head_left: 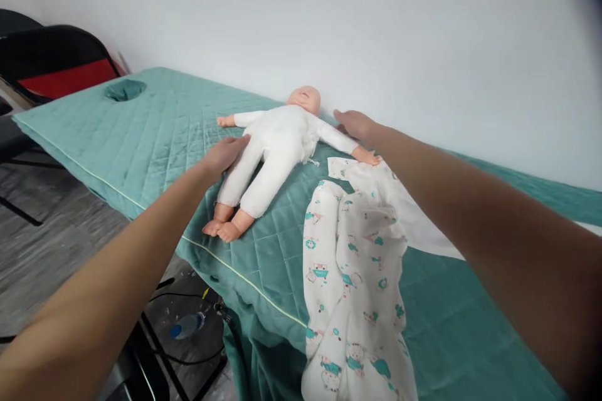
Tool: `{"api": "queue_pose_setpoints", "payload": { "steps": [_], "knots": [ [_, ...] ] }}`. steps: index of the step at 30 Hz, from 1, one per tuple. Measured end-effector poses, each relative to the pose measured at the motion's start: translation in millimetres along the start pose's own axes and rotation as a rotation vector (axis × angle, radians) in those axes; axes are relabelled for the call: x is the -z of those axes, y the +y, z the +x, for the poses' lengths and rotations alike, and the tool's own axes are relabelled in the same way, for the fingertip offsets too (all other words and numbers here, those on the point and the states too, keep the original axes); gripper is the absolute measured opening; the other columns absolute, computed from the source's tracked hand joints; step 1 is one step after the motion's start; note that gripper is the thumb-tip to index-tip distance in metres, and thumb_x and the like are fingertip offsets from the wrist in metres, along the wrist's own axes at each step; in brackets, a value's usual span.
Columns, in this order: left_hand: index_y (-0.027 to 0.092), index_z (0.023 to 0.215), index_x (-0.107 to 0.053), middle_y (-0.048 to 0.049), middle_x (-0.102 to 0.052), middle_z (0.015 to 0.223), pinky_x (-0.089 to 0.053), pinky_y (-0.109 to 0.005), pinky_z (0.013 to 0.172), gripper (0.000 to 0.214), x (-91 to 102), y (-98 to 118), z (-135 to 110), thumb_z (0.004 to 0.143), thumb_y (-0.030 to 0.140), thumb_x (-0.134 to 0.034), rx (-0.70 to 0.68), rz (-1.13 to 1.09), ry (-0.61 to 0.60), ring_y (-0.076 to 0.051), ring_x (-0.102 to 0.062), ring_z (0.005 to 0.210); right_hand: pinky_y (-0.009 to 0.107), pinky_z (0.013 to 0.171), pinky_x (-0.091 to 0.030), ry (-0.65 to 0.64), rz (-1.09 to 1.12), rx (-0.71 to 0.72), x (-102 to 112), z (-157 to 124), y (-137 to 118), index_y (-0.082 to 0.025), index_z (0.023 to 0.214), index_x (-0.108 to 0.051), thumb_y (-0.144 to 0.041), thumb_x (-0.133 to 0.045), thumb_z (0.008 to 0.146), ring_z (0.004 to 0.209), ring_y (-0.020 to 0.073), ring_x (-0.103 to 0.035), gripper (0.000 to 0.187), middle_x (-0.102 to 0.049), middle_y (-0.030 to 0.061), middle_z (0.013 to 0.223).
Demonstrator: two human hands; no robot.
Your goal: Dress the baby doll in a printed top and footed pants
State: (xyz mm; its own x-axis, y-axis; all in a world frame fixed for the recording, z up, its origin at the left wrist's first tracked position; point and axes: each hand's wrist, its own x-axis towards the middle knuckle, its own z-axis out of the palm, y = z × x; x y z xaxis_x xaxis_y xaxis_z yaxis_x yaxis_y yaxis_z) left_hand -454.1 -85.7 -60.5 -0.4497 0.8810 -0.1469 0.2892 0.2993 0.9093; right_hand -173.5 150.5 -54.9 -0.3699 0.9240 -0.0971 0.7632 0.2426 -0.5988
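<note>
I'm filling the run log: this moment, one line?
doll: on bed; left hand: at its hip; right hand: near its head; garment: beside it

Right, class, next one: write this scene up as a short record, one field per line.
Doll: on its back, arms spread
Left hand: at the doll's hip
Right hand: beside the doll's outstretched arm, contact unclear
Garment: white, printed, next to the doll
Cover: green, quilted, with a hole
Floor: bottle lying on its side
</note>
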Motion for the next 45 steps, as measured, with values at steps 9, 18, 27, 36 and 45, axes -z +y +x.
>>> {"api": "queue_pose_setpoints", "payload": {
  "steps": [9,18,27,36,45],
  "knots": [
    [0.018,0.085,-0.066,-0.0138,-0.073,0.085,-0.05,-0.039,0.075,0.055,-81.5,33,-111,0.092,0.068,-0.043,-0.349,0.703,-0.204,-0.03,-0.069,0.084,0.041,0.092,-0.043,-0.058,-0.629,-0.273,81,-120,116,-0.01,0.121,-0.067,-0.059,-0.05,0.095,0.117,0.036,-0.06,0.058,-0.066,0.0232,0.126],
    [0.018,0.09,-0.064,-0.0046,-0.07,0.092,-0.047,-0.029,0.072,0.015,-183.2,56,-174,0.075,0.019,-0.065,-0.622,0.585,-0.635,-0.021,-0.065,0.084,0.041,0.086,-0.047,0.041,-0.825,-0.168,129,-209,75,-0.027,0.119,-0.069,-0.049,-0.036,0.1,0.113,0.0316,-0.063,0.044,-0.069,0.0119,0.126],
    [0.018,0.121,-0.054,-0.0139,-0.056,0.131,-0.042,-0.043,0.107,0.044,-207.7,139,-213,0.078,0.012,-0.059,-1.128,0.142,-0.043,-0.028,-0.05,0.127,0.029,0.071,-0.04,0.154,-0.624,0.343,166,-356,-9,-0.024,0.108,-0.073,-0.033,-0.043,0.097,0.085,0.0206,-0.066,0.034,-0.076,0.0036,0.095],
    [0.021,0.109,-0.054,-0.0105,-0.071,0.094,-0.048,-0.041,0.086,0.02,-196.4,180,-247,0.09,0.029,-0.054,-0.797,0.585,0.037,-0.031,-0.069,0.094,0.035,0.073,-0.048,0.116,-0.29,-0.081,171,-427,23,-0.024,0.115,-0.065,-0.057,-0.063,0.086,0.089,0.027,-0.068,0.044,-0.074,0.0078,0.105],
    [0.024,0.126,-0.045,-0.0105,-0.062,0.128,-0.05,-0.038,0.102,0.041,-189.1,146,-293,0.087,0.021,-0.055,-0.839,-0.101,-0.149,-0.022,-0.061,0.119,0.041,0.084,-0.058,-0.153,1.002,-0.005,80,-425,32,-0.026,0.117,-0.069,-0.049,-0.073,0.081,0.102,0.0285,-0.07,0.043,-0.077,0.0053,0.106]
  ]
}}
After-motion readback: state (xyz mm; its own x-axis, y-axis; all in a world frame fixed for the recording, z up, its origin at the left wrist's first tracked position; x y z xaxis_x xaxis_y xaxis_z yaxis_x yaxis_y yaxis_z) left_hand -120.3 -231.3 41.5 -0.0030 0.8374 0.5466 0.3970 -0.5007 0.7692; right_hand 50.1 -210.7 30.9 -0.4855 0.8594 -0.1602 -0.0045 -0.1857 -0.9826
